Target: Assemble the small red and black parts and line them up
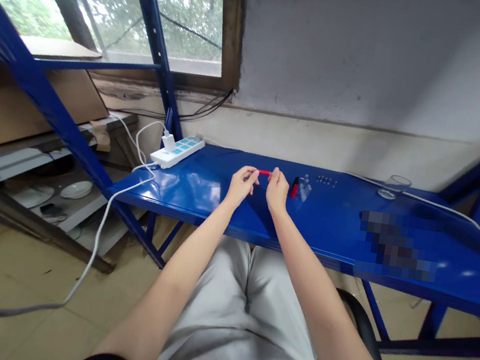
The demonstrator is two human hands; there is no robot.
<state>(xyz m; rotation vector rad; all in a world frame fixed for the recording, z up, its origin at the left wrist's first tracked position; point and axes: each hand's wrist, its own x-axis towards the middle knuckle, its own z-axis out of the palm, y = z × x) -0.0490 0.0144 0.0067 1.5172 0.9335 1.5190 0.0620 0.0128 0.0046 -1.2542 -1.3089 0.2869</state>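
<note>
Between my two hands, a thin red tube is held level just over the blue table. My left hand grips its left end between thumb and fingers. At the other end, the closed fingers of my right hand pinch the tube and hide its tip. Just right of my right hand stands a small red cylinder with a black top. Beside it sit several small clear pieces, too small to name. Farther right, several tiny metal-looking parts are lined up.
A white power strip with a plug lies at the left of the blue table. A clear glass stands at the back right, near a white cable. A blurred-out dark object lies in front. Blue shelf posts rise at the left.
</note>
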